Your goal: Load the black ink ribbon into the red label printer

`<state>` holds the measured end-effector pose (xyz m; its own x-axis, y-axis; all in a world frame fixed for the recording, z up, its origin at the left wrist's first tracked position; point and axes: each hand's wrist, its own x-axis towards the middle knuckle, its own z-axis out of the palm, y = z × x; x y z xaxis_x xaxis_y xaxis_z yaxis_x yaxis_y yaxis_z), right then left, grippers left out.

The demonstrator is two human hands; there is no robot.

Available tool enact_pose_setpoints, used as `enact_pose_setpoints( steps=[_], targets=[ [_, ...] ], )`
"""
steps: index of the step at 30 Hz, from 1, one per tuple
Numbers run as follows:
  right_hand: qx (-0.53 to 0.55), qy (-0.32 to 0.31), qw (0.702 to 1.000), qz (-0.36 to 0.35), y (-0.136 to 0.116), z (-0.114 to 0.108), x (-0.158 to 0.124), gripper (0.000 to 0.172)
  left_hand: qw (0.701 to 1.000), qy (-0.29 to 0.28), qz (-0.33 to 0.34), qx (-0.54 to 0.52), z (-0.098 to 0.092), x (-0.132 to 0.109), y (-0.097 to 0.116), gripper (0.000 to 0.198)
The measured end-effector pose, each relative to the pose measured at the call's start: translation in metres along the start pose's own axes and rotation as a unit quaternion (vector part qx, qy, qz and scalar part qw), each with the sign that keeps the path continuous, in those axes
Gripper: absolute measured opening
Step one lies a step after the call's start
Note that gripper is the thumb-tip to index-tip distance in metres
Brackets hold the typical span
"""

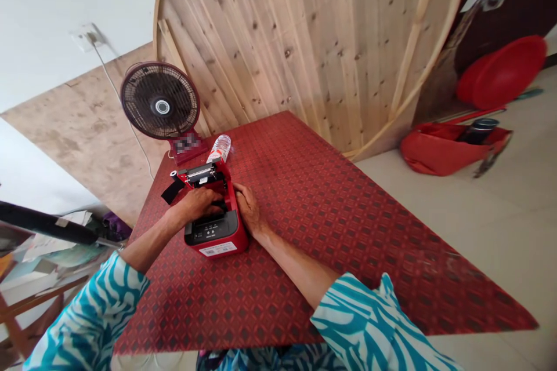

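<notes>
A red and black label printer stands on the table with its lid raised. My left hand reaches into the printer's open compartment from the left. Its fingers are bent down inside, and whatever they hold or press is hidden. Against the printer's right wall lies my right hand, thumb near the top edge, gripping that side. A black strip with a small white round end sticks out to the left of the lid. Behind the printer, a clear plastic bottle lies on its side.
The table has a red patterned cover. A fan stands at its far left corner, its cord running to a wall socket. A large round wooden board leans behind. On the floor at right sits a red bag near a red stool.
</notes>
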<state>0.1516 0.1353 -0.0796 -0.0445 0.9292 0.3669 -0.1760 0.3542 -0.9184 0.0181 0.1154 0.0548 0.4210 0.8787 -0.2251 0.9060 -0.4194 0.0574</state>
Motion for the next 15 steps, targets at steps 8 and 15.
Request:
enact_pose_setpoints(
  steps=[8, 15],
  targets=[
    [-0.002, 0.003, 1.0, 0.001, -0.001, 0.001, 0.0, 0.036, 0.97, 0.172, 0.008, -0.171, 0.004, -0.07, 0.004, 0.032],
    [0.001, 0.001, 1.0, 0.003, 0.0, 0.0, 0.001, 0.034, 0.954, 0.255, 0.038, -0.15, 0.025, -0.071, 0.015, 0.021]
  ],
)
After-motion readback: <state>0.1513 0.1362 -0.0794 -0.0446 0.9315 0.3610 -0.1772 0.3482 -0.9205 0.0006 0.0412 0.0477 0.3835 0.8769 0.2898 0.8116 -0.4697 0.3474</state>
